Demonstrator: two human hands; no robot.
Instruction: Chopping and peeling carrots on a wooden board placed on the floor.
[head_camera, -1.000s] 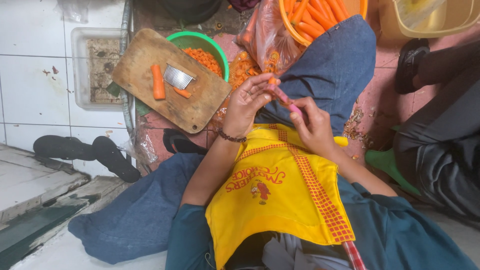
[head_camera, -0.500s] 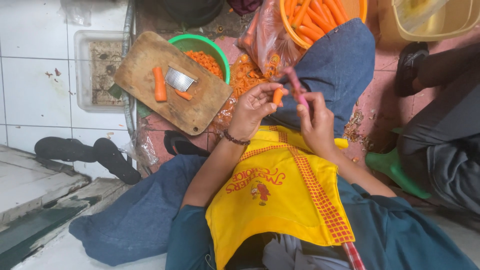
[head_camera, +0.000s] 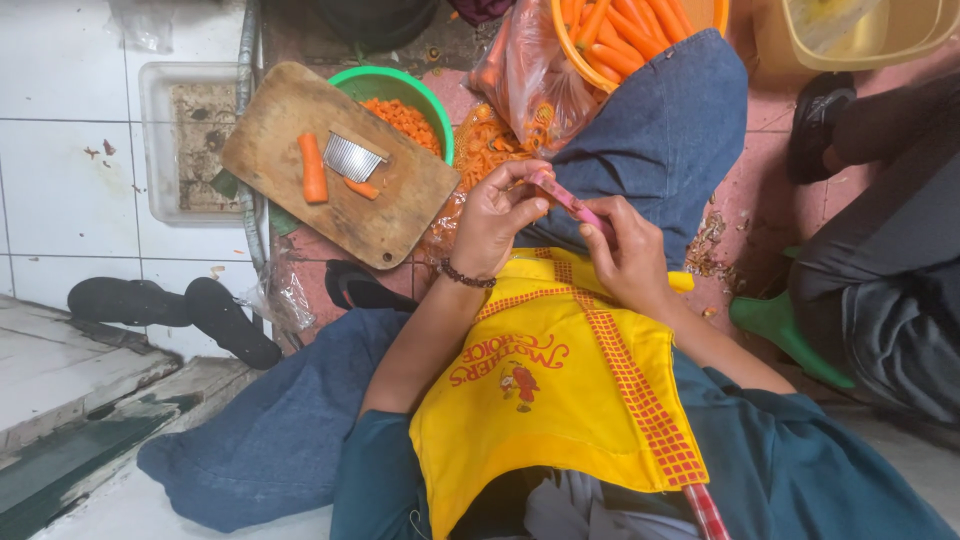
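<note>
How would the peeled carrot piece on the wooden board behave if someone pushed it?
The carrot piece looks round and stubby, so it would probably roll sideways on the flat cutting board. It seems stiff, unlikely to bend. Its peeled surface may be slightly slippery.

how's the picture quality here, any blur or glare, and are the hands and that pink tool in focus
Head view: even, soft light, no hard shadows; faint sheen on the white tiles, no real glare. Left hand, right hand and pink peeler look fairly sharp, as does the chopping board. Wide lens bends the edges a little.
</note>
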